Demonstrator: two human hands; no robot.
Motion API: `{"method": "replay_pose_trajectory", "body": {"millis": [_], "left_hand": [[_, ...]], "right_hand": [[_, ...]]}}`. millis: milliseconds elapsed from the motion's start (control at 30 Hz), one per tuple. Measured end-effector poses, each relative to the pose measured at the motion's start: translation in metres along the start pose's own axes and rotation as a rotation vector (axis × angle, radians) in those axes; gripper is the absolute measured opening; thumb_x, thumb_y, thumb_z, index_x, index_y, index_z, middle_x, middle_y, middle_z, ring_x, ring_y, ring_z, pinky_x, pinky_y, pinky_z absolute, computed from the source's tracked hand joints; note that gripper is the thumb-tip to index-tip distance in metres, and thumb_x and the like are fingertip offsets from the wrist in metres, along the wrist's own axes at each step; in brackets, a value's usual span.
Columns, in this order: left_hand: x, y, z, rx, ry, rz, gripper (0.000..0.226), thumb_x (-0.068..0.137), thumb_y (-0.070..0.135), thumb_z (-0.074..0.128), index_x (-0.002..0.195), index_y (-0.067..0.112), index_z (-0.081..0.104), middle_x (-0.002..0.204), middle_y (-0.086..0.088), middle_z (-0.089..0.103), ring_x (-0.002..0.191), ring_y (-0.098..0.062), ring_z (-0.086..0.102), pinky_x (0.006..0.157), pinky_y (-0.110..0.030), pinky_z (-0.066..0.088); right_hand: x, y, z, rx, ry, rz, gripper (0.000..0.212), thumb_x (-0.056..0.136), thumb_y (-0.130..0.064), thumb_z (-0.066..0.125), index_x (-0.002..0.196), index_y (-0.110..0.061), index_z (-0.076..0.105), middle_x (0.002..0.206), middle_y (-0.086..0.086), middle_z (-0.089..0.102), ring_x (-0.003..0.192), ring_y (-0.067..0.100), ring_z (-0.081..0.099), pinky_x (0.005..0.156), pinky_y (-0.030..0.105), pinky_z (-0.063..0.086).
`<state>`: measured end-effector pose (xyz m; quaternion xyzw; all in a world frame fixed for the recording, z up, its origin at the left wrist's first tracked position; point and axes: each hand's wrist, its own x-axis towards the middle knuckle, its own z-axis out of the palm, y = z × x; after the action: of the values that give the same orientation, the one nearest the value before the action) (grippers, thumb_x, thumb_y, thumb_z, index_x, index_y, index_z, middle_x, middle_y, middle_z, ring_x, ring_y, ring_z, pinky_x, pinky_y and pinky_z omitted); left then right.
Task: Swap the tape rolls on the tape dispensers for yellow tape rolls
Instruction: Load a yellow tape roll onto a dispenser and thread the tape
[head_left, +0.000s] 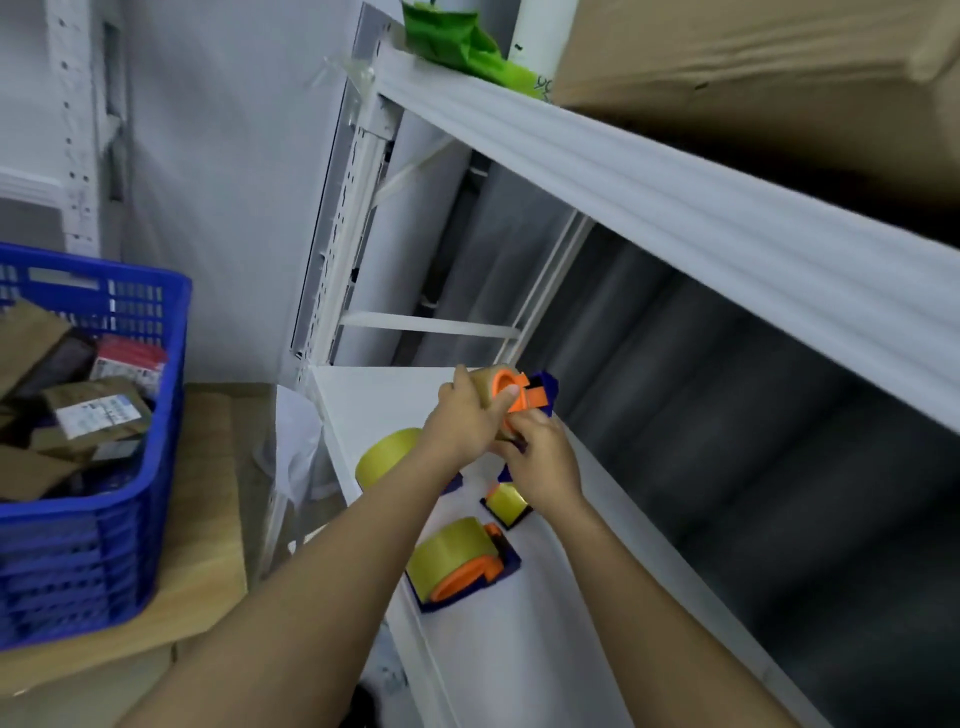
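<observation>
Head camera looks down, close over shelf (363, 400)

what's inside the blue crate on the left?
The blue crate holds brown paper parcels, some with white printed labels, and a red-and-white packet. Anything under that top layer is covered.

Upper shelf beam (675, 208) overhangs the white shelf (545, 649); two loaded dispensers (457, 566) crowd its front, bare surface beyond.

To my left I see a blue crate (119, 467) of parcels on a wooden desk (208, 519) (green bag (457, 44) and cardboard box (727, 47) overhead).
</observation>
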<state>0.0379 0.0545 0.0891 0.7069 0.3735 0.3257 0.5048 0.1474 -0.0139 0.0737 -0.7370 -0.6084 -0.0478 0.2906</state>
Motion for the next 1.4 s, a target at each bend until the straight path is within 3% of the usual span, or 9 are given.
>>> {"method": "replay_pose_trajectory", "body": {"millis": [100,233,333,467,600,667,767,1200,1400], "left_hand": [[-0.024,0.006,0.0,-0.034,-0.054,-0.059,0.067,0.089,0.037,0.06,0.136,0.001,0.027,0.128,-0.018,0.051,0.113,-0.032,0.053,0.091,-0.04,0.048],[-0.053,0.012,0.001,-0.147,-0.103,-0.068,0.042,0.088,0.024,0.061,0.119,0.004,0.041,0.112,-0.017,0.058,0.096,-0.028,0.059,0.083,-0.042,0.051],[-0.073,0.01,0.003,-0.105,-0.123,-0.064,0.045,0.085,0.022,0.062,0.122,0.005,0.042,0.114,-0.013,0.057,0.099,-0.028,0.057,0.089,-0.046,0.05],[-0.101,0.002,0.012,0.024,-0.25,-0.034,0.054,0.085,0.021,0.063,0.132,0.007,0.039,0.112,-0.004,0.052,0.099,-0.022,0.051,0.088,-0.041,0.049],[-0.13,0.009,0.033,0.112,-0.428,0.037,0.053,0.085,0.018,0.06,0.133,0.013,0.039,0.111,-0.006,0.057,0.089,-0.019,0.056,0.069,-0.029,0.046],[-0.146,0.016,0.047,0.173,-0.521,0.089,0.049,0.086,0.017,0.059,0.13,0.013,0.039,0.105,-0.004,0.056,0.086,-0.018,0.056,0.067,-0.028,0.048],[-0.171,0.028,0.068,0.254,-0.643,0.13,0.041,0.088,0.016,0.057,0.123,0.015,0.036,0.097,-0.002,0.055,0.083,-0.016,0.056,0.064,-0.026,0.049],[-0.292,0.066,0.197,0.156,-0.747,0.288,0.041,0.094,0.043,0.047,0.122,0.013,0.055,0.119,-0.004,0.061,0.103,-0.02,0.057,0.089,-0.033,0.049],[-0.348,0.086,0.241,0.104,-0.769,0.328,0.04,0.099,0.038,0.036,0.127,0.014,0.051,0.123,-0.006,0.058,0.109,-0.023,0.055,0.096,-0.039,0.047]], "right_hand": [[-0.03,-0.006,-0.011,-0.028,-0.01,0.042,0.003,0.085,-0.018,0.067,0.083,-0.016,0.066,0.09,-0.01,0.047,0.09,0.021,0.048,0.066,0.028,0.037],[-0.067,-0.014,-0.028,-0.008,-0.022,0.087,0.026,0.088,-0.024,0.064,0.113,-0.018,0.061,0.123,-0.006,0.044,0.103,0.013,0.046,0.075,0.026,0.045],[-0.1,-0.027,-0.049,0.174,0.042,0.151,0.038,0.086,-0.023,0.065,0.121,-0.026,0.052,0.121,-0.014,0.04,0.084,0.004,0.052,0.073,0.022,0.048],[-0.138,-0.028,-0.084,-0.138,0.253,0.275,0.04,0.086,-0.029,0.059,0.126,-0.025,0.052,0.122,-0.004,0.05,0.109,0.014,0.043,0.094,0.03,0.038],[-0.173,-0.022,-0.112,-0.278,-0.113,0.409,0.065,0.084,-0.055,0.055,0.142,-0.032,0.035,0.143,-0.007,0.042,0.132,0.018,0.025,0.103,0.033,0.015],[-0.197,-0.02,-0.121,-0.144,-0.229,0.505,0.065,0.083,-0.055,0.059,0.14,-0.032,0.038,0.138,-0.006,0.049,0.129,0.019,0.038,0.107,0.038,0.026],[-0.238,-0.017,-0.135,0.081,-0.172,0.576,0.045,0.082,-0.039,0.067,0.124,-0.03,0.054,0.112,-0.01,0.062,0.102,0.014,0.06,0.082,0.026,0.049],[-0.409,0.017,-0.207,0.107,0.204,0.787,0.028,0.091,-0.038,0.056,0.116,-0.027,0.063,0.091,-0.007,0.055,0.085,0.013,0.056,0.071,0.019,0.046],[-0.475,0.022,-0.251,0.492,0.281,0.782,0.023,0.082,-0.033,0.071,0.104,-0.032,0.065,0.106,-0.005,0.067,0.095,0.016,0.065,0.08,0.022,0.053]]}}
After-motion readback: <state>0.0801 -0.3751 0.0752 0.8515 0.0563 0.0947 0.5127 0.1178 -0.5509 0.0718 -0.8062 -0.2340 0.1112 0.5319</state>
